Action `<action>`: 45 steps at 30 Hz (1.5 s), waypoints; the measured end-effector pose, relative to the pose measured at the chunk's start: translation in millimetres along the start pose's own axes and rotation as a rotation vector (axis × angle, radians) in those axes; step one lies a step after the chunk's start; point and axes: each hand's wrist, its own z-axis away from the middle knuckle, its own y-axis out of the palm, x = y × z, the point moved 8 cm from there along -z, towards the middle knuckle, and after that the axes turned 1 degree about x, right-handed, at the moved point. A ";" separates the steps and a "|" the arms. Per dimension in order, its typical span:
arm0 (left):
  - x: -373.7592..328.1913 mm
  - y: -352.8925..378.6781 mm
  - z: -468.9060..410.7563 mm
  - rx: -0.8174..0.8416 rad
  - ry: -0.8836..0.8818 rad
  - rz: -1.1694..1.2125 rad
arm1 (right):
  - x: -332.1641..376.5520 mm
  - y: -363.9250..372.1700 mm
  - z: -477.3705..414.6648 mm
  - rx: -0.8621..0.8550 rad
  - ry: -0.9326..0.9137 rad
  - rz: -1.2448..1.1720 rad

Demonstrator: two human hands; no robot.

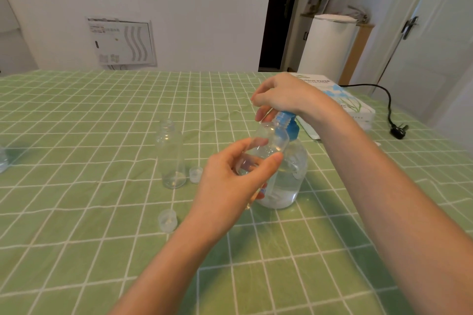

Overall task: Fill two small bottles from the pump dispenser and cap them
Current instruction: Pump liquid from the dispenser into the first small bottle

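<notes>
Nearest: left hand [230, 181], fingers [270, 162] wrapped round the small bottle [267, 144], holding it tilted above the counter [76, 212], mouth at the spout of the pump dispenser [286, 181]. Behind: right hand [284, 96], fingers curled over the blue pump head [286, 117]. Best to hold mouth square under spout and press slowly. Leftward, upright and uncapped: second bottle [171, 156], caps [167, 220] close by.

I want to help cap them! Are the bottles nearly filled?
Nothing's finished yet. The left hand holds one small bottle at the pump dispenser, right hand on its top. The second bottle stands open, seemingly empty; both caps lie on the table.
</notes>
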 end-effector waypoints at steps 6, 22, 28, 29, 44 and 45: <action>-2.4 -0.3 -0.6 0.001 0.012 0.007 | 4.7 -5.7 0.2 -0.018 -0.022 0.009; 3.2 -1.7 0.4 0.002 -0.004 -0.014 | -6.7 2.4 -0.1 -0.003 0.040 -0.003; -1.4 0.5 -0.4 0.015 0.005 0.024 | 0.8 -3.7 -2.1 0.008 0.018 0.026; -1.4 0.3 -0.5 0.011 0.005 0.023 | 1.1 -3.5 -2.0 0.012 0.019 0.029; 5.2 1.4 0.9 0.009 -0.001 0.010 | -9.4 6.8 -2.9 0.043 0.055 0.012; 5.1 0.9 0.9 0.010 -0.001 0.007 | -8.5 6.5 -2.8 0.039 0.050 0.013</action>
